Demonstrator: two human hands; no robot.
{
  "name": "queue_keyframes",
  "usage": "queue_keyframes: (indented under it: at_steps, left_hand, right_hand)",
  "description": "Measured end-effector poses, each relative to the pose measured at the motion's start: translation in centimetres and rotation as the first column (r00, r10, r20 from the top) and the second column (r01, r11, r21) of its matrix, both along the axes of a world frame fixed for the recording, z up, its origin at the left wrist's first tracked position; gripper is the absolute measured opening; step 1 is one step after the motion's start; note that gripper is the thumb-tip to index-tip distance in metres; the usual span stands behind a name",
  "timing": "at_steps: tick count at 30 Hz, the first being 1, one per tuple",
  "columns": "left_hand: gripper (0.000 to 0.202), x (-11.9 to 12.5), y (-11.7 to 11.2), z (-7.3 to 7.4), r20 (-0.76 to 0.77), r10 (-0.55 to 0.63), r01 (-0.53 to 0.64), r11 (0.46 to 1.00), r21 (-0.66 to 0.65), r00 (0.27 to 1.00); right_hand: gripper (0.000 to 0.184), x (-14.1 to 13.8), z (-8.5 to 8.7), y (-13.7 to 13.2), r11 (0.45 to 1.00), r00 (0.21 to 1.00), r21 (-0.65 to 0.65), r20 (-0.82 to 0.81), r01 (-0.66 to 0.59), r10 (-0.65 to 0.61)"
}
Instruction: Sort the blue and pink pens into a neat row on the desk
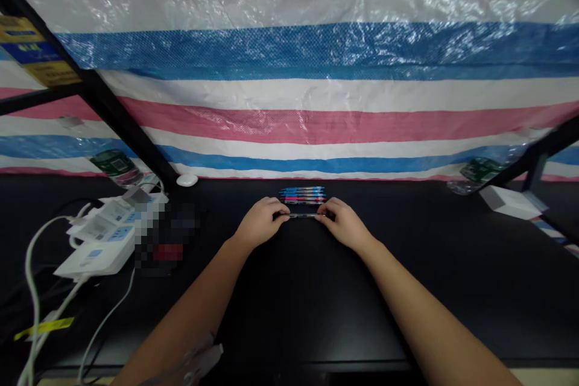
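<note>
Both hands meet at the middle of a black table (pixel 316 289). My left hand (pixel 260 223) and my right hand (pixel 342 224) each pinch one end of a thin dark pen (pixel 304 215) held level between them, fingers closed on it. Just behind the held pen lies a small row of several pens (pixel 302 195) with blue and pink barrels, side by side on the table.
White power strips (pixel 106 232) with white cables (pixel 34 277) crowd the left side. A small white round object (pixel 187 180) sits by a black frame leg (pixel 126 126). A white box (pixel 510 201) rests at the right. A striped plastic tarp (pixel 316 84) hangs behind.
</note>
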State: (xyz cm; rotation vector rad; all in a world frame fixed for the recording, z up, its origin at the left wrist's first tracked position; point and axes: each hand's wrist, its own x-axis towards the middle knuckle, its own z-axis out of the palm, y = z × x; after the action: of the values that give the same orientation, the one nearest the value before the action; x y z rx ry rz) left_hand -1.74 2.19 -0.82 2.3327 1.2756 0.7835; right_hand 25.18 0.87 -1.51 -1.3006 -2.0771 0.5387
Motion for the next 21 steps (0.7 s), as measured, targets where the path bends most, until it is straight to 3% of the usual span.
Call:
queue_keyframes:
  at_steps: [5,10,12,16,21]
  left_hand:
    - [0.005,-0.6,-0.8,1.6,-0.011,-0.289,0.285,0.948,-0.141,0.957]
    - [0.007,-0.5,-1.0,1.9,-0.026,-0.322,0.316,0.940,-0.125,0.946]
    - [0.009,-0.4,-1.1,1.9,-0.025,-0.317,0.312,0.942,-0.121,0.948]
    - [0.013,0.1,-1.3,1.7,0.000,-0.288,0.287,0.953,-0.099,0.958]
    - [0.007,0.6,-1.6,1.6,0.042,-0.321,0.324,0.940,-0.110,0.946]
  right_hand:
    - [0.005,1.0,1.8,-0.8,0.954,0.957,-0.110,0.059,-0.278,0.285]
    - [0.008,1.3,2.1,-1.0,0.941,0.943,-0.109,0.060,-0.319,0.327]
    - [0.013,1.0,1.7,-0.9,0.957,0.960,-0.090,0.006,-0.277,0.279]
    - [0.021,0.5,0.6,-0.2,0.999,0.996,0.016,-0.078,-0.028,0.029]
    - [0.030,0.2,-0.9,0.9,0.996,0.997,0.032,0.016,0.081,-0.081]
